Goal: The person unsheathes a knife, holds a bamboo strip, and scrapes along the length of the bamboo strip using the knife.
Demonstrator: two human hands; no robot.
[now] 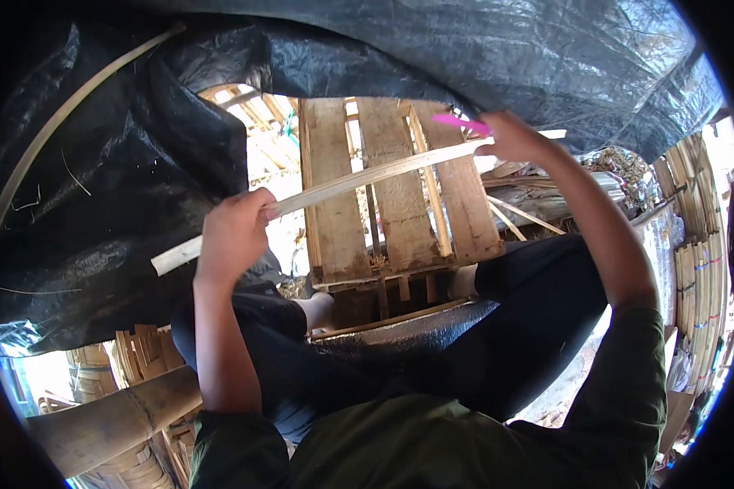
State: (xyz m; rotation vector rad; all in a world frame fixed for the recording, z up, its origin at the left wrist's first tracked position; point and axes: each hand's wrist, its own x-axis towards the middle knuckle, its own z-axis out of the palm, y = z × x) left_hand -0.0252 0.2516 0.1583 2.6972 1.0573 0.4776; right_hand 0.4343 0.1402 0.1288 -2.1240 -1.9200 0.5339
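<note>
A long pale bamboo strip [375,173] slants across in front of me, its right end higher than its left. My left hand [235,232] is closed around it near the lower end, which sticks out past the fist. Farther out, my right hand [514,138] is closed at the other end, and the tip shows beyond it. A bright pink flat, narrow thing [458,122] juts leftward from the right hand; its kind is unclear. Below the strip stands a rough wooden slatted bench [391,204], between my legs.
Black plastic sheeting [122,196] hangs at the left and over the top. A thick bamboo pole [122,416] lies at lower left. Tied bundles of bamboo slats [701,301] stand at the right. Scraps and loose sticks [530,216] lie behind the bench.
</note>
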